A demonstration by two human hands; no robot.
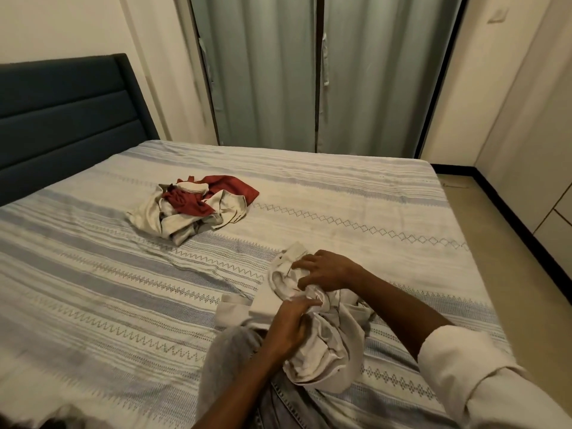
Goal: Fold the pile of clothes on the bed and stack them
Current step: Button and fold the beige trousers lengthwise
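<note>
I'm at the near edge of the bed (pixel 340 193), the headboard (pixel 62 119) off to my left and the curtains (pixel 309 72) beyond the far side. The pile of clothes (pixel 192 209) sits mid-bed, ahead and left. Right before me lies a bunched garment (pixel 328 335), my left hand (pixel 288 329) on its near part, my right hand (pixel 325 270) on its far part.

A single wide-angle camera sits on the person's head, looking forward and down across the bed (pixel 340 193) toward the curtains (pixel 309 72) on the far wall. It is close above the hands, which fill the lower frame; edges bow outward.
</note>
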